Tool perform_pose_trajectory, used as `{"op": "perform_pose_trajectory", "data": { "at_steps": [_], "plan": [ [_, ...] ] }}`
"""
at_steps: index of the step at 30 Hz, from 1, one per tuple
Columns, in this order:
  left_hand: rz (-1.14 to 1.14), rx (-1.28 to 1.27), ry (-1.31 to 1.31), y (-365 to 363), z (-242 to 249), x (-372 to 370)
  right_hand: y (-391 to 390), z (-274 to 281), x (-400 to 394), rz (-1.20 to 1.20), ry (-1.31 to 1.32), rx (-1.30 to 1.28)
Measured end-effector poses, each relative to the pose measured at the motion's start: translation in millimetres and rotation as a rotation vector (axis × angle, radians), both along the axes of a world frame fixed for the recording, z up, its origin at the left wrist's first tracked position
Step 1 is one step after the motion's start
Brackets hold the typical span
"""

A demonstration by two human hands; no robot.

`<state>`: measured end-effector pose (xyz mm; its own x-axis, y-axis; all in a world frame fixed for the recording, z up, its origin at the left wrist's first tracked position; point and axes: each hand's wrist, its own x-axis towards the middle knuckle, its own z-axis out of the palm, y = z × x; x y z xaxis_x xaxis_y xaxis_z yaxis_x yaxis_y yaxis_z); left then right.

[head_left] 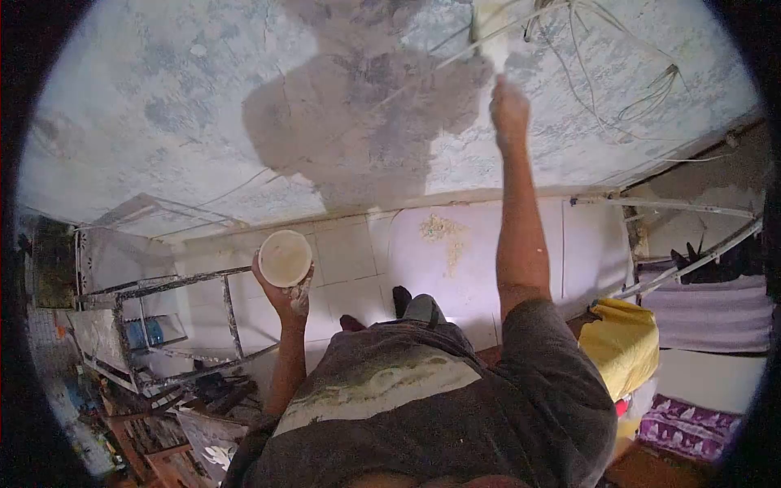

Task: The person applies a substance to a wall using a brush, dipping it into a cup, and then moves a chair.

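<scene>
A metal rack (175, 325) stands at the left against a white tiled wall (358, 252). Loose wires (626, 89) hang at the upper right. A yellow cloth (622, 342) lies at the right, with a purple patterned fabric (691, 427) nearer and a pale folded fabric (708, 313) beyond it. Wooden pieces (154, 431) lie at the lower left.

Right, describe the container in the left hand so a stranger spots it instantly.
Start at the big wet grey patch on the ceiling, then drop toward the pale tiled wall. There the left hand holds up a small round tub, cream inside, the only round open container in view.
</scene>
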<state>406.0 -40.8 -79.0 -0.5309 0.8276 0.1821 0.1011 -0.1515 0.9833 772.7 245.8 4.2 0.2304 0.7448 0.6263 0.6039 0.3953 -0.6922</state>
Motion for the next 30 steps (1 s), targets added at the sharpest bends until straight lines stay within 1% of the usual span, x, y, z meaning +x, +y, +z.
{"op": "perform_pose_trajectory", "data": {
  "at_steps": [1, 2, 3, 4, 5, 6, 7, 8, 9, 10, 11, 13, 14, 15, 16, 17, 18, 19, 20, 21, 22, 23, 24, 25, 27, 29, 30],
  "plan": [
    [-0.017, -0.005, -0.034, -1.8, 2.3, 1.4, 15.8, -53.4, -2.0, -0.154, -0.099, 0.005],
    [-0.012, -0.008, -0.026, -2.1, 2.4, -0.5, 3.3, -72.3, -12.7, -0.070, 0.087, -0.316],
    [-0.022, -0.028, 0.062, -2.9, 2.3, -1.8, -1.8, -108.5, -20.7, -0.096, 0.117, -0.336],
    [-0.030, -0.047, 0.151, -2.4, 2.5, -2.8, -10.8, -138.6, -26.9, -0.075, 0.240, -0.466],
    [-0.023, -0.051, 0.160, -2.0, 5.1, -1.9, -13.5, -184.2, -26.1, -0.143, 0.039, -0.503],
    [-0.026, -0.045, 0.064, -2.9, 9.6, 0.5, -21.6, -235.6, -25.2, -0.150, -0.107, -0.554],
    [-0.031, -0.034, -0.031, -2.3, 12.6, 1.2, -32.3, -286.9, -21.4, -0.101, -0.278, -0.629],
    [-0.028, -0.032, -0.022, -1.8, 11.9, 0.5, -43.8, -316.4, -17.8, -0.052, -0.451, -0.697],
    [-0.005, -0.035, 0.031, -1.9, 9.6, -0.7, -57.2, -322.7, -16.0, 0.022, -0.604, -0.733],
    [0.019, -0.039, 0.083, -1.3, 10.9, -1.5, -63.9, -324.8, -16.9, 0.097, -0.758, -0.765],
    [0.025, -0.040, 0.085, -1.3, 12.6, -2.3, -59.4, -324.9, -18.7, 0.104, -0.758, -0.763],
    [0.004, -0.028, -0.031, -0.5, 15.5, -2.3, -38.0, -319.4, -20.6, -0.167, -0.244, -0.983],
    [0.012, -0.030, -0.040, -2.1, 12.9, -4.8, -21.3, -296.2, -17.9, -0.168, -0.257, -0.916],
    [-0.028, -0.017, -0.015, -4.1, 8.7, -9.3, -9.4, -246.3, -13.9, -0.172, -0.269, -0.849],
    [-0.069, 0.000, 0.009, -4.5, 5.5, -11.2, -10.9, -168.0, -15.3, -0.086, -0.272, -0.780],
    [-0.065, 0.000, -0.001, -4.2, 6.0, -8.5, -13.0, -106.8, -13.8, -0.096, -0.333, -0.674],
    [-0.015, -0.004, 0.137, -5.0, 8.8, -5.5, -13.5, -70.0, -11.8, -0.104, -0.390, -0.570],
    [0.033, -0.005, 0.276, -3.3, 10.9, -3.8, -5.8, -58.2, 0.8, -0.122, -0.338, -0.324],
    [0.035, -0.012, 0.267, -2.0, 11.5, -2.6, -28.0, -1.6, -11.8, -0.057, 0.008, -0.414],
    [0.054, -0.076, 0.116, -1.7, 11.6, -1.7, -50.4, 52.8, -25.3, 0.007, 0.358, -0.502],
    [0.073, -0.141, -0.032, -2.9, 10.6, -1.5, -50.6, 62.0, -25.5, 0.006, 0.352, -0.514],
    [0.073, -0.151, -0.034, -4.4, 8.9, -2.0, -46.2, 67.0, -24.6, 0.110, 0.533, -0.378],
    [0.052, -0.109, 0.026, -4.5, 7.1, -3.2, -38.8, 67.1, -23.7, 0.213, 0.712, -0.234],
    [0.031, -0.068, 0.088, -4.4, 5.5, -3.9, -27.3, 52.7, -23.1, 0.211, 0.714, -0.242],
    [0.022, -0.083, 0.081, -5.5, 5.6, -4.2, 4.5, -15.8, -24.8, -0.030, 0.129, 0.029],
    [0.016, -0.108, 0.081, -8.3, 7.3, -4.1, 32.4, -122.0, -30.4, -0.120, -0.063, -0.029],
    [0.026, -0.125, 0.164, -9.2, 8.1, -4.8, 26.0, -157.5, -42.6, -0.096, 0.094, -0.177]
  ]
}}
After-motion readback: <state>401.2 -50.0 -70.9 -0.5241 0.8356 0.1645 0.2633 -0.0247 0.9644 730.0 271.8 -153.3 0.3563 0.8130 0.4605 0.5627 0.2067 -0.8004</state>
